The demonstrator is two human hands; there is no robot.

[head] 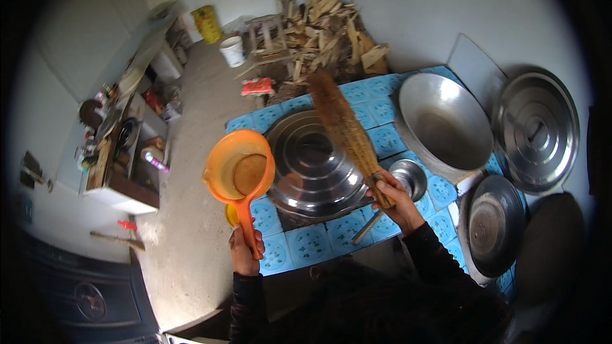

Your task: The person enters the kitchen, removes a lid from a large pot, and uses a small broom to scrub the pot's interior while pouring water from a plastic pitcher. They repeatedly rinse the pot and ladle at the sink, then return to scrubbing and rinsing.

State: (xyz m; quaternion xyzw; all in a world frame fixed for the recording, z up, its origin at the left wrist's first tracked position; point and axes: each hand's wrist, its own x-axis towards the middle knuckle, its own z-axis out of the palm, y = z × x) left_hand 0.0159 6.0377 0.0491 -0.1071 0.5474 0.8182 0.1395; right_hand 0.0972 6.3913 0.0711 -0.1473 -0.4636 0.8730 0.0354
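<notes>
My left hand [246,248] is closed round the handle of an orange plastic dipper [217,167], held left of the stove with its bowl facing up. My right hand [394,200] grips the bound end of a straw brush [346,134], whose darker bristles point up and away. Beneath the brush, a ridged metal lid [306,181] covers a round opening in the blue-tiled stove top [306,246]. A metal ladle [416,179] rests beside my right hand, its handle slanting towards the front edge. Whether the dipper holds water I cannot tell.
A large wok [444,124] is set in the stove at right, with a smaller dark pan [497,227] nearer me. Another metal lid [538,131] leans on the wall. Behind lie split firewood [325,33], a wooden stool [267,38] and a white bucket [233,51]. A cluttered cabinet [129,191] stands left.
</notes>
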